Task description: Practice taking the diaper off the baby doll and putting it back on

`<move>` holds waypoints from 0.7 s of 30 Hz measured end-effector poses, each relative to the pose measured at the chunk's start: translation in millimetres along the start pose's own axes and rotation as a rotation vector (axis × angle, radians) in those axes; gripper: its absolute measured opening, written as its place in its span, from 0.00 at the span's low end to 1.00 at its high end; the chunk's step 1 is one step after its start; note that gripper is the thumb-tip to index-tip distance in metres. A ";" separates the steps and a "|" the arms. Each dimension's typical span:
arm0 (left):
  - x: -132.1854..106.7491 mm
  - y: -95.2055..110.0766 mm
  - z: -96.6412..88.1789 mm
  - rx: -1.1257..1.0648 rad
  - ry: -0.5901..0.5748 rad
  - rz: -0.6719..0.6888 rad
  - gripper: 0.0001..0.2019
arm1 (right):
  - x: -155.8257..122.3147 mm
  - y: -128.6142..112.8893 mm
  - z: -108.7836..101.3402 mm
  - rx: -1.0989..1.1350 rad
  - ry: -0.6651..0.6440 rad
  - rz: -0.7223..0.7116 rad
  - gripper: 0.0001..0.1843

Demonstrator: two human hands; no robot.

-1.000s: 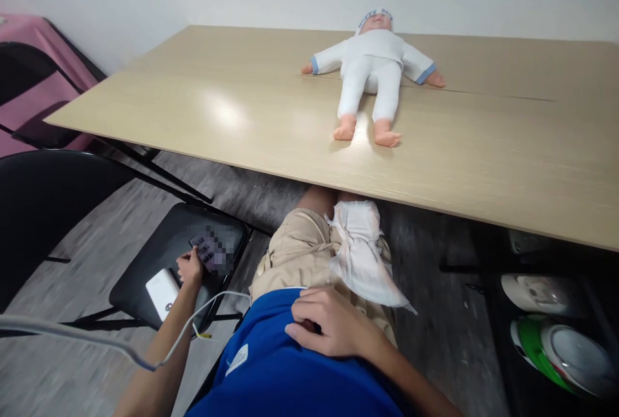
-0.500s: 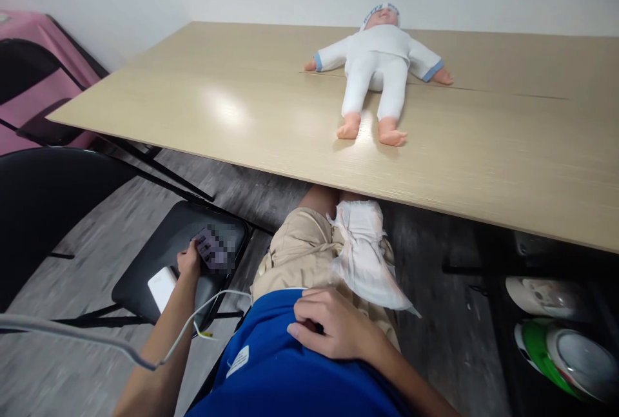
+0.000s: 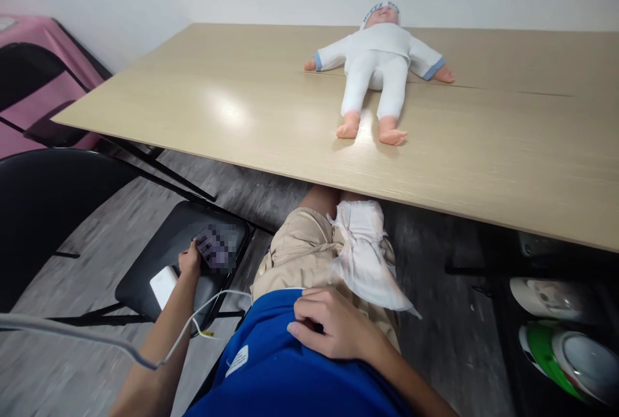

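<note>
My left hand (image 3: 189, 259) reaches down over a black chair seat and grips the edge of a flat, phone-like thing (image 3: 215, 249), whose face is pixelated. Just behind that hand, a white power bank or charger (image 3: 164, 286) lies on the seat, partly covered by my forearm. My right hand (image 3: 331, 323) rests against my blue shirt, its fingers loosely curled, with nothing visible in them. Across my right thigh lies a white diaper (image 3: 362, 246), unfolded and a little crumpled. On the table, a baby doll (image 3: 377, 59) in white clothes lies on its back, arms spread.
The wooden table (image 3: 193, 107) spans the view ahead, against a wall. Black chairs (image 3: 53, 191) stand at left, beside a pink-covered table (image 3: 53, 46). A pale cable (image 3: 97, 336) crosses my left forearm. Round containers (image 3: 575, 359) sit low at right, under the table.
The view has shifted very slightly. Both hands, the diaper and the doll stay as they were.
</note>
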State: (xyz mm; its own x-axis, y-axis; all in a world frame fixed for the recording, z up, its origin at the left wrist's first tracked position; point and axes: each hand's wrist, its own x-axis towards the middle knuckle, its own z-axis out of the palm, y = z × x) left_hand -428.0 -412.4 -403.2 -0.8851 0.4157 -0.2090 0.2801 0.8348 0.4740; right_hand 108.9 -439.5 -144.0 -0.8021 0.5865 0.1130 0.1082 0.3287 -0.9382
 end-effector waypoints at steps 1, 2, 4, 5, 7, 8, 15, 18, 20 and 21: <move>-0.7 0.3 -0.3 -0.003 0.000 -0.057 0.22 | -0.1 0.3 0.3 0.002 0.002 -0.003 0.22; -1.4 0.5 -0.5 -0.011 -0.001 -0.115 0.22 | -0.1 0.4 0.6 0.003 0.005 -0.005 0.22; -3.0 1.1 -0.7 -0.028 -0.013 -0.189 0.22 | -0.1 0.5 0.9 0.001 0.009 -0.006 0.22; -3.8 1.4 -0.8 -0.034 -0.017 -0.209 0.22 | -0.1 0.3 0.9 -0.001 0.010 -0.004 0.22; -5.1 1.7 -1.0 -0.040 -0.021 -0.235 0.23 | -0.2 -0.1 0.8 -0.008 0.009 0.003 0.21; -5.6 1.8 -1.4 -0.042 -0.022 -0.242 0.23 | -0.3 -0.3 0.7 -0.011 0.007 0.005 0.21; -7.4 1.5 -3.7 -0.037 -0.053 -0.234 0.22 | -0.7 -1.3 -0.1 -0.010 0.000 0.023 0.20; -8.3 1.7 -3.8 -0.043 -0.049 -0.244 0.22 | -0.5 -2.8 -0.5 -0.012 0.005 0.036 0.21; -9.1 2.0 -4.1 -0.058 -0.040 -0.256 0.22 | -0.4 -3.5 -0.9 -0.009 0.007 0.042 0.21; -9.6 2.2 -4.5 -0.066 -0.035 -0.260 0.22 | -0.3 -3.8 -1.0 -0.008 0.007 0.044 0.21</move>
State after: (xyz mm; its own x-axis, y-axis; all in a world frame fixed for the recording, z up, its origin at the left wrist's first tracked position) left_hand -420.5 -416.2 -396.3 -0.9104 0.2033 -0.3603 0.0187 0.8902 0.4551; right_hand 109.3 -440.2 -140.1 -0.7926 0.6052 0.0742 0.1477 0.3086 -0.9397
